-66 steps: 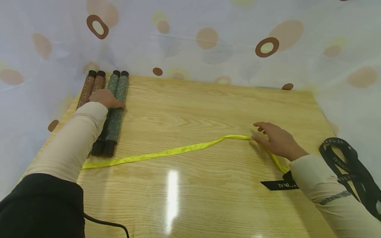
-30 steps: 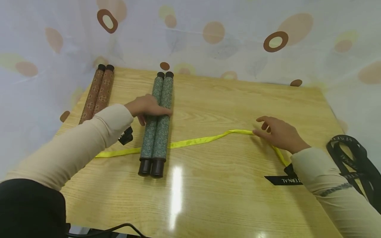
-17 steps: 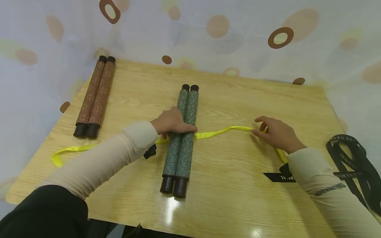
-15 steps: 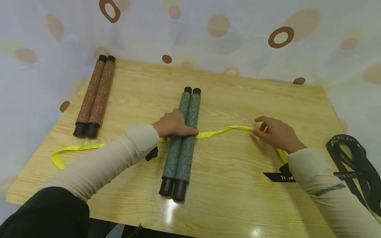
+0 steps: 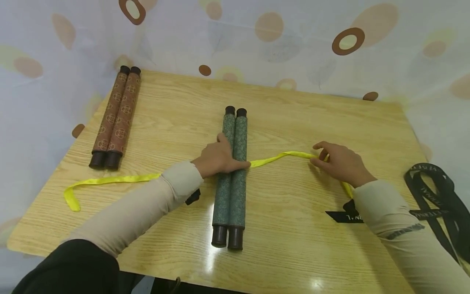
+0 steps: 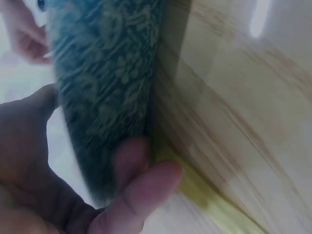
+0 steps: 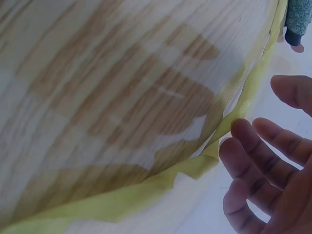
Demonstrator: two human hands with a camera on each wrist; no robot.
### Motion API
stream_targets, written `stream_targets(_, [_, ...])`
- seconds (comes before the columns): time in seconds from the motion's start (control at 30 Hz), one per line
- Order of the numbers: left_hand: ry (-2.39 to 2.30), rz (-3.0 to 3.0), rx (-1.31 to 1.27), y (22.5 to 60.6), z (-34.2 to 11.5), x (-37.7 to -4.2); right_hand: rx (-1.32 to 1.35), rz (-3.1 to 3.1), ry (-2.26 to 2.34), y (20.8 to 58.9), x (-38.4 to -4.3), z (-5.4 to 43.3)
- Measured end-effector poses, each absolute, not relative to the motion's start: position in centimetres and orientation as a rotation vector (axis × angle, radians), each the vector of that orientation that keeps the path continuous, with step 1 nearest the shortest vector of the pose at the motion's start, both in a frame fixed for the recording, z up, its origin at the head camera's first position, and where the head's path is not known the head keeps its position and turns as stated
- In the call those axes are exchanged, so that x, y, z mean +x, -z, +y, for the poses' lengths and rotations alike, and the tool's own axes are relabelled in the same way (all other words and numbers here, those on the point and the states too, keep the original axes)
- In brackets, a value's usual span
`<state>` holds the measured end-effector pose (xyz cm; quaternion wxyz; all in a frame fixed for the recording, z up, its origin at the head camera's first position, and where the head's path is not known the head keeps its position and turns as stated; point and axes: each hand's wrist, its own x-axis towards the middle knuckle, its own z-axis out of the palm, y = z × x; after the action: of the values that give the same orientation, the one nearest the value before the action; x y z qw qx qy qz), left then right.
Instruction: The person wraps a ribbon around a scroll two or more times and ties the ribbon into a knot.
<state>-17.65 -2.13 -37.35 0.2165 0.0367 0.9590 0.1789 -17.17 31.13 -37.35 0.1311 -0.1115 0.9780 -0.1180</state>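
Two teal patterned scrolls (image 5: 235,200) with dark end knobs lie side by side at mid-table, across a yellow ribbon (image 5: 266,160). My left hand (image 5: 216,158) grips the pair near the middle, its thumb laid over the top. In the left wrist view, fingers curl at the side of a scroll (image 6: 107,63) and the ribbon (image 6: 204,197) runs close by. To the right, my right hand (image 5: 341,162) rests beside the ribbon. Its fingers (image 7: 261,161) are loosely bent with the thumb apart, the tips at the ribbon's edge; the ribbon is not gripped.
Two brown patterned scrolls (image 5: 119,118) lie together at the table's far left. A looped black lettered strap (image 5: 435,196) lies at the right edge. A short black lettered strip (image 5: 343,217) shows near my right sleeve. Under my left wrist is a small black item (image 5: 193,197), mostly hidden.
My left hand has carried the teal scrolls rightward from beside the brown ones to mid-table, onto the ribbon. Most recently they have turned slightly straighter. My right hand has stayed almost still.
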Motion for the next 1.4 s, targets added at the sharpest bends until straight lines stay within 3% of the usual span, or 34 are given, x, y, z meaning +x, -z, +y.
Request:
stream_targets(0.13, [-0.449,2.636,0.184,36.3,-5.5,-17.2,-0.248,2.85,0.332,36.9,-16.8,31.4])
stream_targets(0.3, [-0.31,2.485,0.108,34.9,-13.6,-16.0,-0.021,2.699,0.298,35.5,-16.6,32.6])
stream_targets(0.5, [-0.449,2.411,0.012,37.2,-20.3,-14.2,0.222,2.597,0.195,35.9,-17.8,33.4])
stream_targets(0.67, [-0.678,2.574,0.046,38.3,-21.0,-14.3,0.242,2.707,0.282,36.6,-18.7,33.7])
stream_targets(0.9, [-0.912,2.886,0.051,36.9,-21.4,-15.2,0.172,2.681,0.426,37.4,-19.1,34.1])
stream_targets(1.13, [-1.171,2.866,-0.091,35.1,-22.5,-16.8,0.388,2.789,0.249,38.0,-19.4,33.4])
stream_targets(1.4, [-1.514,2.823,-0.315,34.0,-23.7,-18.7,0.314,2.779,0.375,37.7,-20.3,34.6])
